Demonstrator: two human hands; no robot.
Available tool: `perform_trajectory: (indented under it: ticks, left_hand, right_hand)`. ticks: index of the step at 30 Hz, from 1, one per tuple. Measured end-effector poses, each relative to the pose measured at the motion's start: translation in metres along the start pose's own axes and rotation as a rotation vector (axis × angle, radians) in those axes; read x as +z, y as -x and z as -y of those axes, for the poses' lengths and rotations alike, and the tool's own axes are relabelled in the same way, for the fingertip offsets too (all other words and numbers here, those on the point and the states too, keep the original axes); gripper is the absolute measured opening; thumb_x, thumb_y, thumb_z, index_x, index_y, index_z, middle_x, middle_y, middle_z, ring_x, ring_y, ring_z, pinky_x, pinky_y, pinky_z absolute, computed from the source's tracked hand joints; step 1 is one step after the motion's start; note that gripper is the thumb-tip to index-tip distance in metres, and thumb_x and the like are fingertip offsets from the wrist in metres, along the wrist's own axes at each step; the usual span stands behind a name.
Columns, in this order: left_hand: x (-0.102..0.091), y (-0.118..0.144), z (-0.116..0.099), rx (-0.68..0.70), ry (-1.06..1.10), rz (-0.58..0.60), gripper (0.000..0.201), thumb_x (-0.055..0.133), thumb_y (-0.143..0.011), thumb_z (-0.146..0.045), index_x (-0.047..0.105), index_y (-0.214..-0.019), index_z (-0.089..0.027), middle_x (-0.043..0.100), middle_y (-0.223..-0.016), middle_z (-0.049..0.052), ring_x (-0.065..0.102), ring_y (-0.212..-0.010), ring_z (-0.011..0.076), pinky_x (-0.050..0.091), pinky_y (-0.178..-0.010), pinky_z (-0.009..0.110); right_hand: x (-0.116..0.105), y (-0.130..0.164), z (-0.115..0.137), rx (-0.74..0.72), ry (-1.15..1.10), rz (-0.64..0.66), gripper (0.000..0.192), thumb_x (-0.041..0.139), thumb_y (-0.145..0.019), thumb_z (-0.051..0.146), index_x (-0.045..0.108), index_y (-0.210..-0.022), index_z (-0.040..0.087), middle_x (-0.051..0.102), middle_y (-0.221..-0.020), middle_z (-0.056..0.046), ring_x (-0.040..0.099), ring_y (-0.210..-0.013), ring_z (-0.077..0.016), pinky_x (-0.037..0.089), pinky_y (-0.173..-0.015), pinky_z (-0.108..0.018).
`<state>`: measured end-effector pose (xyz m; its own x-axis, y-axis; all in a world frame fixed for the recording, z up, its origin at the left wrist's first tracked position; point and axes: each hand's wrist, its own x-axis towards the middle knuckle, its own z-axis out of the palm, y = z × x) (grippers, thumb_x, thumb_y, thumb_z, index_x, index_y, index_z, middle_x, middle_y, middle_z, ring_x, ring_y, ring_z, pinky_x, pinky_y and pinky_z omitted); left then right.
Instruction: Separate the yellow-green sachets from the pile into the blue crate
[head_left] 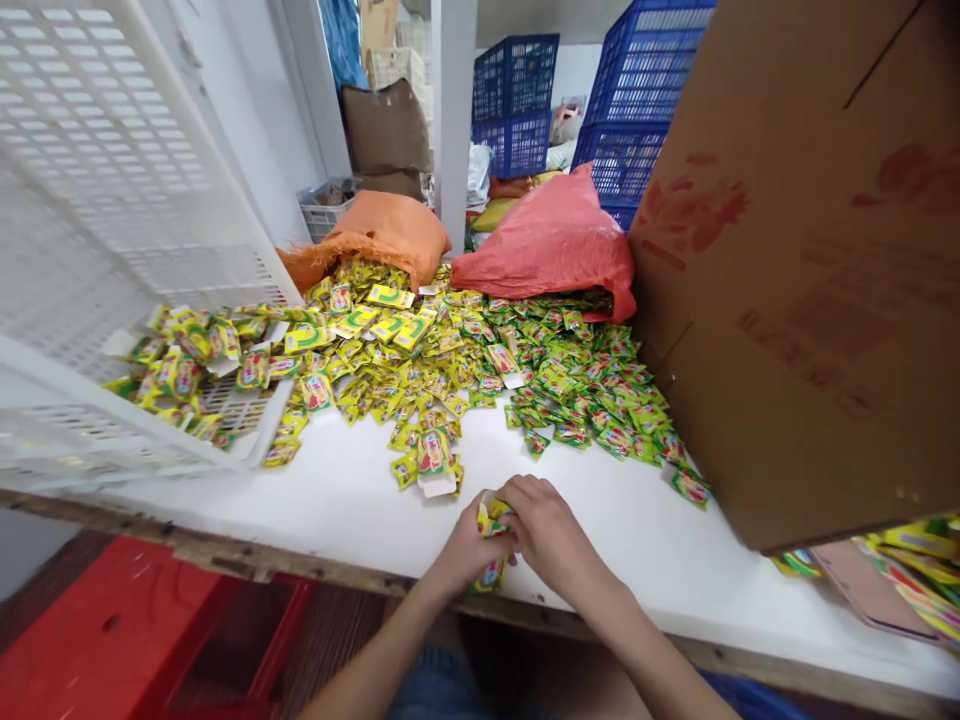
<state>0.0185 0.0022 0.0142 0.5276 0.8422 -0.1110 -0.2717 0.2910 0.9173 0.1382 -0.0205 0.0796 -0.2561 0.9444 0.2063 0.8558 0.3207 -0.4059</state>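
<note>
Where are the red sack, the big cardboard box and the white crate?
red sack [551, 240], head view, middle of its bulging side
cardboard box [810, 260], head view, its broad brown face
white crate [90, 200], head view, its slotted wall

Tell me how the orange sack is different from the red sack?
The orange sack is paler and lies flatter, left of the white post; the red sack is brighter and humps up higher, right of it, against the cardboard box. Both are woven sacks lying behind the heap of yellow-green packets.
</note>
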Motion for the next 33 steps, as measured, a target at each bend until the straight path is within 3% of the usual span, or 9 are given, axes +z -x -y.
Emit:
perform_trajectory:
  ticks: [4,7,11,14,17,23,26,30,33]
  left_hand:
    - [-0.001,0.002,0.000,-0.012,0.010,0.051,0.032,0.069,-0.058,-0.017,0.048,-0.083,-0.016,0.055,-0.061,-0.003,0.055,-0.049,0.0116,0.047,-0.050,0.026]
    - [0.001,0.004,-0.005,-0.008,0.029,0.062,0.032,0.066,-0.062,-0.020,0.049,-0.088,-0.015,0.058,-0.064,-0.001,0.056,-0.052,0.0132,0.048,-0.052,0.027]
    - [0.001,0.005,-0.007,0.064,-0.050,0.013,0.032,0.065,-0.061,-0.014,0.052,-0.090,-0.015,0.060,-0.069,0.000,0.058,-0.063,0.0155,0.048,-0.064,0.029]
    - [-0.001,0.004,-0.007,0.156,-0.137,-0.017,0.039,0.064,-0.059,-0.011,0.054,-0.097,-0.014,0.063,-0.086,0.003,0.058,-0.081,0.0187,0.045,-0.079,0.031]
    - [-0.002,0.004,-0.007,0.145,-0.163,0.000,0.042,0.063,-0.060,-0.010,0.053,-0.101,-0.014,0.063,-0.091,0.004,0.057,-0.085,0.0193,0.044,-0.080,0.030]
    - [-0.001,0.014,-0.007,0.109,-0.269,-0.022,0.056,0.061,-0.064,-0.010,0.041,-0.115,-0.017,0.060,-0.089,0.002,0.056,-0.078,0.0152,0.043,-0.073,0.025]
    - [-0.002,0.025,-0.009,0.146,-0.363,-0.143,0.056,0.059,-0.072,-0.018,0.033,-0.122,-0.021,0.058,-0.086,0.001,0.056,-0.075,0.0146,0.042,-0.072,0.025]
    - [-0.010,0.033,-0.011,0.160,-0.417,-0.168,0.029,0.059,-0.076,-0.028,0.050,-0.103,-0.019,0.059,-0.085,0.002,0.055,-0.076,0.0159,0.041,-0.071,0.024]
    - [-0.018,0.033,-0.012,0.125,-0.420,-0.141,0.013,0.059,-0.075,-0.029,0.056,-0.079,-0.017,0.056,-0.070,-0.001,0.052,-0.067,0.0143,0.040,-0.063,0.022]
  right_hand:
    - [-0.008,-0.005,-0.003,0.058,-0.241,0.112,0.029,0.046,-0.070,0.003,0.059,-0.088,0.022,0.063,-0.083,-0.003,0.055,-0.081,-0.0185,0.040,-0.073,-0.029]
    - [-0.006,-0.001,-0.002,0.152,-0.451,0.014,0.028,0.045,-0.078,0.011,0.051,-0.102,0.024,0.064,-0.088,-0.001,0.057,-0.079,-0.0168,0.043,-0.071,-0.028]
    - [0.011,0.013,0.003,0.121,-0.280,-0.199,0.012,0.048,-0.084,0.023,0.059,-0.084,0.023,0.061,-0.092,-0.005,0.051,-0.092,-0.0215,0.038,-0.082,-0.037]
    - [0.022,0.022,0.008,0.129,-0.146,-0.232,0.010,0.054,-0.081,0.029,0.063,-0.078,0.024,0.053,-0.110,-0.007,0.041,-0.106,-0.0275,0.034,-0.086,-0.044]
    - [0.025,0.027,0.008,0.173,-0.130,-0.241,0.010,0.056,-0.080,0.032,0.062,-0.082,0.024,0.048,-0.118,-0.008,0.036,-0.112,-0.0287,0.033,-0.088,-0.046]
    - [0.023,0.033,-0.003,0.182,-0.261,-0.103,0.019,0.048,-0.084,0.031,0.062,-0.075,0.023,0.056,-0.108,-0.006,0.045,-0.108,-0.0258,0.036,-0.088,-0.043]
    - [0.038,0.039,-0.010,0.244,-0.523,-0.156,0.014,0.049,-0.084,0.030,0.056,-0.094,0.024,0.059,-0.095,-0.005,0.055,-0.093,-0.0207,0.043,-0.083,-0.038]
    - [0.068,0.048,-0.011,0.375,-0.854,-0.430,0.027,0.056,-0.080,0.033,0.044,-0.102,0.023,0.057,-0.093,-0.004,0.058,-0.085,-0.0166,0.048,-0.078,-0.031]
    - [0.076,0.047,-0.005,0.409,-0.884,-0.430,0.023,0.056,-0.080,0.034,0.049,-0.098,0.022,0.059,-0.094,-0.004,0.058,-0.089,-0.0178,0.046,-0.082,-0.031]
